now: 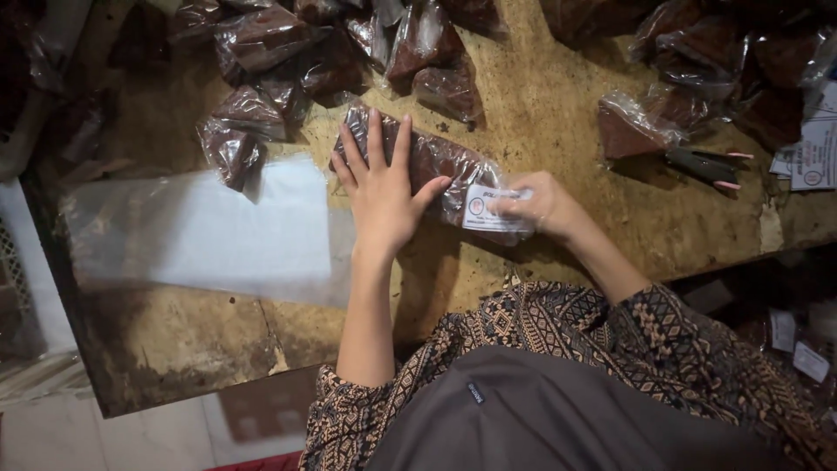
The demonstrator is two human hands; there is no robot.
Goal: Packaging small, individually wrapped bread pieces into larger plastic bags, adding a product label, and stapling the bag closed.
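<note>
A long clear plastic bag of dark brown blocks (440, 157) lies on the worn wooden table (558, 105). My left hand (379, 187) rests flat on its left part, fingers spread. My right hand (540, 202) pinches the bag's open right end, where a small white paper label (485, 209) sits inside the plastic.
Several filled bags of the same dark product (279, 61) are heaped along the far edge, more bags (697, 61) lie at the far right. A stack of empty clear bags (200, 231) lies to the left. A stapler with pink tips (704, 166) and paper labels (815, 153) lie right.
</note>
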